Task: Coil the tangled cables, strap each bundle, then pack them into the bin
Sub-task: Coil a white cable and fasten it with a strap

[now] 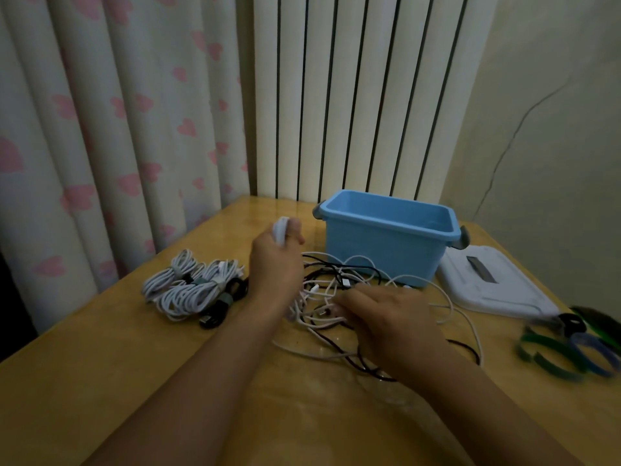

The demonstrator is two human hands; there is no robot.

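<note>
A tangle of white and black cables lies on the wooden table in front of the blue bin. My left hand is raised over the tangle's left side and grips a small coil of white cable. My right hand rests on the tangle with its fingers curled among the strands and pinches a white cable near a plug. Several coiled, strapped bundles, white and black, lie to the left. The bin stands open and looks empty.
The bin's white lid lies flat to the right of the bin. Green, blue and black straps are heaped at the table's right edge. A curtain and a white radiator stand behind the table.
</note>
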